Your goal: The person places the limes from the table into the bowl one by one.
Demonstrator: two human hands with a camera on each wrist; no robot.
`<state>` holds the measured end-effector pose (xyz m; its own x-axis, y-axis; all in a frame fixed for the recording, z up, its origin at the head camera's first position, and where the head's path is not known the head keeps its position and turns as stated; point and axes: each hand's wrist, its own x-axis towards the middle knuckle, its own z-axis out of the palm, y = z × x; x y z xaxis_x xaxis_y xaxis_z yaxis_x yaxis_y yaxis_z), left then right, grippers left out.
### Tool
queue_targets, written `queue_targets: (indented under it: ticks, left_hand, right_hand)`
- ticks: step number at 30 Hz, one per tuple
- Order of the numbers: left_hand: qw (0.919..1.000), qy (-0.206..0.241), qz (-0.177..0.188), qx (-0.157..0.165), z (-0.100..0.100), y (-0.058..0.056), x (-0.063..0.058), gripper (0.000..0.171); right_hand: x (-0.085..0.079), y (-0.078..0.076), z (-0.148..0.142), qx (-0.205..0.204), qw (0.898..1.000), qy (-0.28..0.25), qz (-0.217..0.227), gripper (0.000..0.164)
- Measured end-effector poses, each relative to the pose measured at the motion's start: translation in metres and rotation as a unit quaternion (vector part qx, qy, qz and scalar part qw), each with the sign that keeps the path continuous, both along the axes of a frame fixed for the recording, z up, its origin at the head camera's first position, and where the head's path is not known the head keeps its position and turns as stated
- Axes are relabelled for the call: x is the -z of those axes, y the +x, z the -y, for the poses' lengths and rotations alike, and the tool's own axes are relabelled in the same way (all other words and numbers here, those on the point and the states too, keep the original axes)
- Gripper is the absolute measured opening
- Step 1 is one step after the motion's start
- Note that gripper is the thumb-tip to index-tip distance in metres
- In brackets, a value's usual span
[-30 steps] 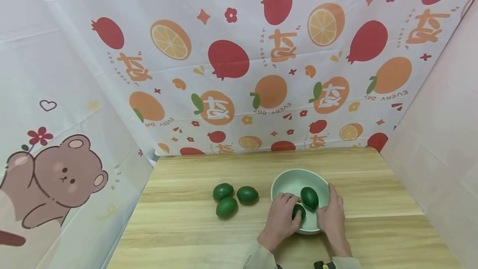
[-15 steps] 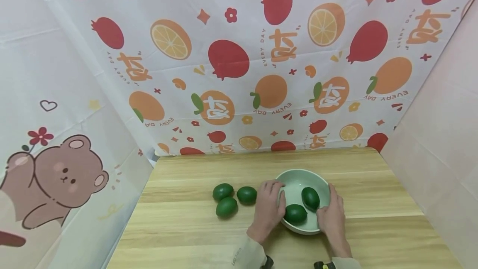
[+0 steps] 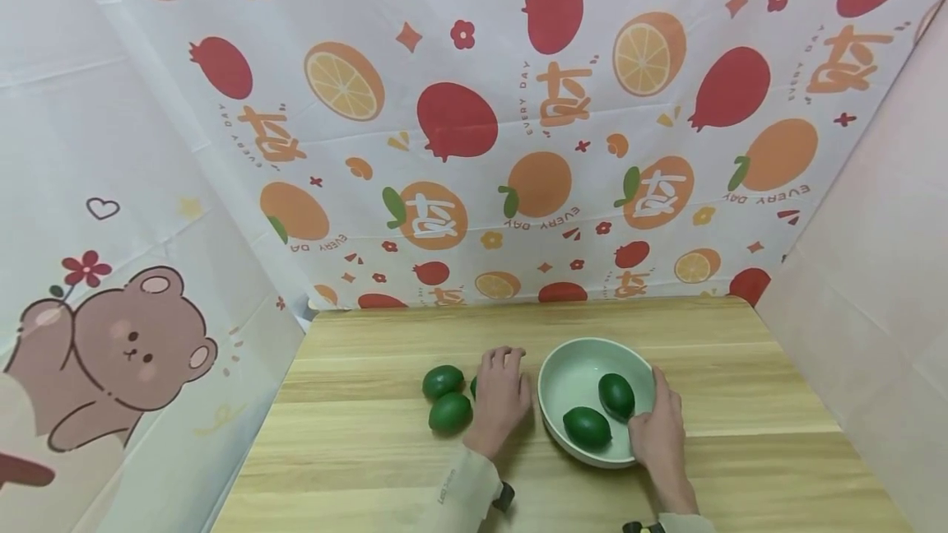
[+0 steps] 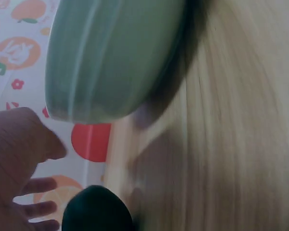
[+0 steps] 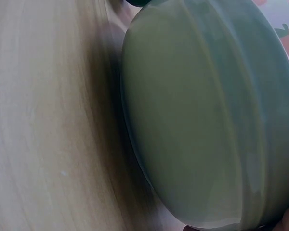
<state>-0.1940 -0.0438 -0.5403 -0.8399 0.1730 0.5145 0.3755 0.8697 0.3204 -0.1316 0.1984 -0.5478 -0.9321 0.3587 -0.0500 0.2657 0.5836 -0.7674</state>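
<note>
My right hand [image 3: 659, 430] grips the right rim of a pale green bowl [image 3: 555, 426], thumb inside and fingers along the outer wall. Two dark green limes [image 3: 587, 428] lie in the bowl. My left hand [image 3: 499, 397] is over a lime [image 3: 474, 386] left of the bowl and hides most of it. In the left wrist view the left hand's fingers [image 4: 41, 185] are spread apart, with that lime [image 4: 96, 211] beside them and the bowl [image 4: 111, 57] above. The bowl wall [image 5: 192, 120] fills much of the right wrist view.
Two more limes [image 3: 449, 413] lie close together left of my left hand, on the wooden table [image 3: 355, 467]. A fruit-printed cloth [image 3: 459, 122] hangs behind the table's back edge. Pale cloths stand at both sides, the left one [image 3: 133, 352] with a bear print.
My left hand has let go of a lime in the bowl and moved left, out over the rim, to a lime on the table. My right hand stays on the bowl.
</note>
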Motion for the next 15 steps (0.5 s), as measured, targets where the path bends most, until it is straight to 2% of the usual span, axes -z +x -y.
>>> queue_targets:
  ticks: [7,15]
  left_hand:
    - [0.9966,-0.041,0.071,0.013,0.0048,0.0026,0.0060,0.025]
    - [0.9923,-0.069,0.103,-0.002,0.0069,0.0036,0.0086,0.026]
  right_hand:
    - [0.0021,-0.0001,-0.0011,0.000,1.000,0.000,0.003,0.088]
    - [0.0031,-0.0005,-0.0016,0.003,1.000,0.001,-0.001,0.089]
